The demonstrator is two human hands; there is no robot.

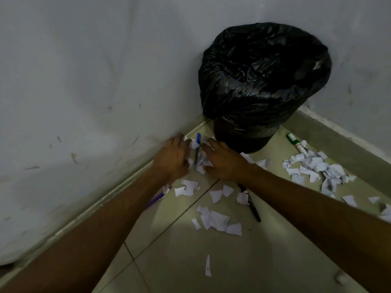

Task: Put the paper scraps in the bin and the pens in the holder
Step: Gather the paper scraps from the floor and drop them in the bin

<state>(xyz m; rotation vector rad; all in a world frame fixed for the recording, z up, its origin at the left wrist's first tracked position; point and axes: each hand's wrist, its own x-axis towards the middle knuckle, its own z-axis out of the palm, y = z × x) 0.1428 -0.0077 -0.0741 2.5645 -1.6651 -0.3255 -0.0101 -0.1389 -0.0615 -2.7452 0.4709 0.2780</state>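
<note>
A corner of scuffed white walls [84, 81] meets a pale tiled floor [232, 261], and a bin [264, 77] lined with a black plastic bag stands right in the corner. At the bin's seven o'clock, both arms reach down to the floor. The left hand [172, 158] and right hand [223, 162] lie palm down on either side of a small heap of paper scraps [201, 169], fingers curled onto the paper. A blue-capped pen [198, 149] lies in that heap between them.

More torn paper [218, 220] is scattered at six o'clock, and a bigger pile [315, 168] lies at four o'clock. A black pen [252, 206] shows beneath the right forearm, a purple pen [155, 199] beneath the left. A green-capped marker [295, 142] rests just beside the bin's base.
</note>
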